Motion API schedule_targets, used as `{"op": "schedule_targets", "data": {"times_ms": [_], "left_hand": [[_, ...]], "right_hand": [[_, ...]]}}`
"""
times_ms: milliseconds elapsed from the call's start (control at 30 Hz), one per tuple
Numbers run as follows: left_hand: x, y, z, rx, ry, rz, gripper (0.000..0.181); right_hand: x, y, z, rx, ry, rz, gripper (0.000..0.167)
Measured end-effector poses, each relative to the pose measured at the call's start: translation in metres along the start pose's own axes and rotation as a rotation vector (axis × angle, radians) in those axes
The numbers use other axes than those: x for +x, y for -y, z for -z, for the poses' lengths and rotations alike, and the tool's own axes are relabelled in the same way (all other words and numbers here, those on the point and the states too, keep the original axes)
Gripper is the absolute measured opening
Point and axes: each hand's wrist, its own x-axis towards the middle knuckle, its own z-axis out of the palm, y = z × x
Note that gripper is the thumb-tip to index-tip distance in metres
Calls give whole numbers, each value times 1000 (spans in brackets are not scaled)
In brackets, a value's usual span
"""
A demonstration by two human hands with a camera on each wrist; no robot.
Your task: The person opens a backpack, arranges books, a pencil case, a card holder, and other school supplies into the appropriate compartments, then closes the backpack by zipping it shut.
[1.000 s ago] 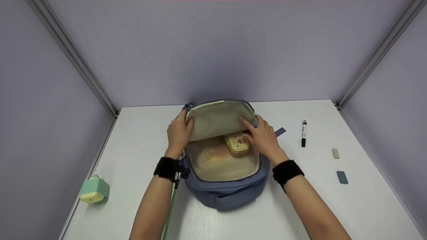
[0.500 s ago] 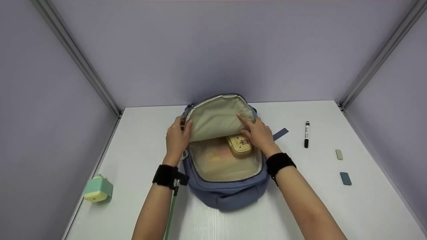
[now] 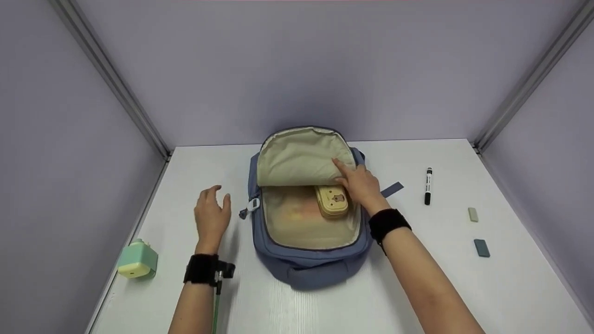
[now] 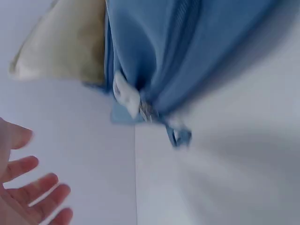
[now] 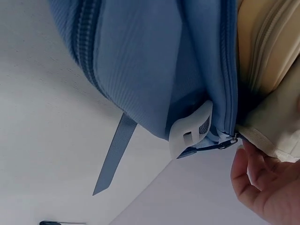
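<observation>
A blue backpack (image 3: pixel 320 273) lies unzipped on the white table, its cream-lined flap (image 3: pixel 301 160) folded back toward the wall. Inside, toward the right, sits a yellow pencil case (image 3: pixel 333 202) with a small animal picture, partly under the flap. My right hand (image 3: pixel 363 186) holds the flap's right edge, thumb on the lining and fingers curled behind it. In the right wrist view those fingers (image 5: pixel 241 173) bend at the edge beside the zipper. Off to the backpack's left, my left hand (image 3: pixel 212 218) hangs above the table, fingers loosely spread and holding nothing.
White buckles (image 3: pixel 253 204) and a loose strap (image 3: pixel 392 189) stick out from the backpack's sides. To the right lie a marker (image 3: pixel 428 186), a pale small block (image 3: pixel 473 214) and a dark one (image 3: pixel 481 248). A turquoise and yellow box-shaped object (image 3: pixel 138 260) stands left. Walls enclose the table.
My left hand has let go of the flap's left side and moved left and toward me. The flap now lies further back, while my right hand stays at its right edge.
</observation>
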Motion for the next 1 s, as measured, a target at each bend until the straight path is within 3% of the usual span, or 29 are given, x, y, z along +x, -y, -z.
{"op": "schedule_targets", "data": {"times_ms": [133, 300, 500, 667, 833, 1000], "left_hand": [[-2, 28, 24, 173, 17, 116, 38], [-5, 55, 60, 282, 165, 259, 45], [-2, 82, 94, 374, 332, 382, 55], [-2, 99, 112, 391, 431, 495, 64], [-5, 107, 123, 337, 530, 641, 74], [-10, 106, 130, 311, 563, 660, 64]], "right_hand": [[-1, 0, -1, 7, 1, -7, 59], [-2, 0, -3, -8, 3, 6, 60], [-1, 1, -4, 3, -21, 18, 60], [-2, 1, -5, 7, -15, 13, 60], [-3, 2, -6, 13, -7, 25, 59], [-3, 3, -4, 17, 5, 29, 58]]}}
